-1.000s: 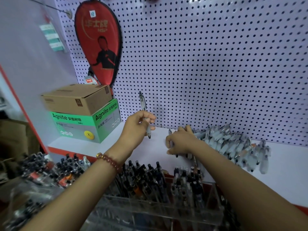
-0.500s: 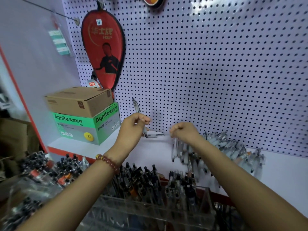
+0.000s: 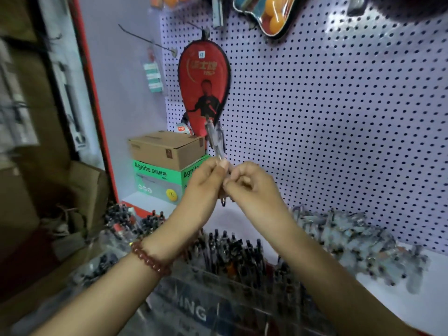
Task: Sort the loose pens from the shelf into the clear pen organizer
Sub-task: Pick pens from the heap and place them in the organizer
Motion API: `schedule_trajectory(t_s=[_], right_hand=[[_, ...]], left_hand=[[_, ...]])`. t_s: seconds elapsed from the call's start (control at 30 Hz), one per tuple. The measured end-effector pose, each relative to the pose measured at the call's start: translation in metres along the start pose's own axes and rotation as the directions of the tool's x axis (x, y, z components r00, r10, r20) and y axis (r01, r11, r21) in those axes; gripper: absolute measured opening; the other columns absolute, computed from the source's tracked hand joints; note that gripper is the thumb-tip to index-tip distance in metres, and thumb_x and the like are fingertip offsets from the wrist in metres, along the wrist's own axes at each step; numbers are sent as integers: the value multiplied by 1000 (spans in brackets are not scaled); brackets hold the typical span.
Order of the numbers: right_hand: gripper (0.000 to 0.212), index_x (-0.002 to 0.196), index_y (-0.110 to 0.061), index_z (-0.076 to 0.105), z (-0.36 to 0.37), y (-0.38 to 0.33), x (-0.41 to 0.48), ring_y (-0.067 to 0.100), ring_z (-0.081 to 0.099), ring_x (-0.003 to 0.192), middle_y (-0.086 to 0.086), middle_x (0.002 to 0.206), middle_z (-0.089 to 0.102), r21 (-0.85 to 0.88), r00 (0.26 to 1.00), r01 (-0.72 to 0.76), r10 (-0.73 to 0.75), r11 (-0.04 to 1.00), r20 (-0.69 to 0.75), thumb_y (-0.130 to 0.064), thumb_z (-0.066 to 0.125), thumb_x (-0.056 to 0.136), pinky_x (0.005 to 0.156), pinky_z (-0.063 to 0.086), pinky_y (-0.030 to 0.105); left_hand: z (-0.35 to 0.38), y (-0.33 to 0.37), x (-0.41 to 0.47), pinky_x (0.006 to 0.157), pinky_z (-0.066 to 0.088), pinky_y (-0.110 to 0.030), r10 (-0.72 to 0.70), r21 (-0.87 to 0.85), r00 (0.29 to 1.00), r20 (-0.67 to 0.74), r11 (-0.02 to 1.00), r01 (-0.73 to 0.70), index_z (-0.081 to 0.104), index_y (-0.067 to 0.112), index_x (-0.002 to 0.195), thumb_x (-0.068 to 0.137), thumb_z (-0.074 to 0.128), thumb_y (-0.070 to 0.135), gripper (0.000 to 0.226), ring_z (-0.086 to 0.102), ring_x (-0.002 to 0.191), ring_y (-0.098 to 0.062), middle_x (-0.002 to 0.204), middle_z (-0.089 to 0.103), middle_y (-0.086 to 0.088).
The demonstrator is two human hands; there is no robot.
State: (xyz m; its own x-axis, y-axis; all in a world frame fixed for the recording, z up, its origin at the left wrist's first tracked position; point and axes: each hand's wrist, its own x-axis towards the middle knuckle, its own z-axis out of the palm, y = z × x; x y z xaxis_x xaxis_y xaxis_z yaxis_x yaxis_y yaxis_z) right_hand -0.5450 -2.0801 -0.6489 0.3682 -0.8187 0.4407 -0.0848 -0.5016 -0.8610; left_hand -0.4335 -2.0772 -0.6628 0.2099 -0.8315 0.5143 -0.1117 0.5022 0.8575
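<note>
Pens (image 3: 215, 139), clear-barrelled, dark-tipped, small bunch: clamped low on the barrels by the curled fingers (image 3: 221, 165) of the left hand (image 3: 201, 185), with the right hand (image 3: 253, 190) touching it and its fingers (image 3: 234, 184) pinched onto the same bunch. Held near upright in mid-air before the white perforated pegboard (image 3: 339, 117), tips showing below the hands. Count not legible through blur. Step in hand, by judgement: squaring up a gathered handful before filing. Next move calls for lowering it, kept together and upright, into a compartment with room in the clear acrylic pen organizer (image 3: 230, 299) at the front, already crowded with dark-capped pens. Remaining stock: heap of loose clear pens (image 3: 351, 238) on the white shelf (image 3: 431, 299), right, well apart from the hands.
</note>
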Motion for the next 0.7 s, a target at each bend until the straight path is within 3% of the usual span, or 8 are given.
schedule_trajectory(t_s=[0.1,0.2,0.27,0.33,0.4,0.47,0.57,0.7], right_hand=[[11,79,-23,51,22,4,-10,13,57,65,-9,74,58,-311,987,126,-87,942,137,-23,60,86,66,48,33],[14,81,-29,60,30,5,-14,2,53,73,-14,88,59,-479,979,172,-97,861,179,-39,56,89,67,45,27],[17,93,-26,65,35,3,-14,-4,50,74,-11,91,56,-401,981,89,-10,912,196,-40,54,92,67,40,18],[27,109,-22,61,43,0,-16,-2,48,60,-9,78,53,-128,957,-135,162,983,240,-42,56,92,58,39,15],[29,105,-21,57,53,-1,-23,4,41,50,-11,63,46,57,917,-278,247,959,312,-45,58,90,49,36,17],[24,90,-18,54,65,5,-30,5,38,48,-9,59,39,122,909,-281,223,952,352,-42,56,92,46,33,19],[27,88,-13,60,77,16,-36,6,40,47,-12,51,41,23,941,-222,208,975,268,-39,54,94,52,33,25],[29,90,-5,64,84,24,-43,6,43,41,-11,43,44,-9,971,-147,146,989,191,-32,56,94,48,36,23]], left_hand=[[-28,-3,-19,65,37,-27,48,205,998,-37,978,-40,45,14,76,90,45,31,22,44,68,-11,71,46,-5],[-50,-3,-46,58,43,-13,92,300,995,-48,951,-73,43,12,80,102,39,12,22,47,59,4,72,43,-2],[-64,-8,-62,53,42,-14,135,370,991,-10,921,-122,38,14,81,103,35,17,22,49,57,4,70,42,0],[-80,-19,-76,57,36,-21,190,490,978,87,847,-208,38,26,85,101,35,29,17,44,61,-1,72,44,9],[-92,-28,-92,69,39,-22,191,523,962,195,809,-267,42,35,105,102,38,32,6,49,79,0,88,50,18],[-97,-32,-108,75,42,-21,174,457,952,253,846,-275,36,31,123,100,42,26,24,53,88,2,101,51,27],[-106,-37,-122,59,35,-15,103,329,968,228,928,-176,25,38,110,97,47,22,30,44,60,2,81,53,25],[-119,-37,-129,54,38,-13,-55,268,964,261,963,-17,29,24,105,95,52,13,28,47,53,0,68,56,7]])
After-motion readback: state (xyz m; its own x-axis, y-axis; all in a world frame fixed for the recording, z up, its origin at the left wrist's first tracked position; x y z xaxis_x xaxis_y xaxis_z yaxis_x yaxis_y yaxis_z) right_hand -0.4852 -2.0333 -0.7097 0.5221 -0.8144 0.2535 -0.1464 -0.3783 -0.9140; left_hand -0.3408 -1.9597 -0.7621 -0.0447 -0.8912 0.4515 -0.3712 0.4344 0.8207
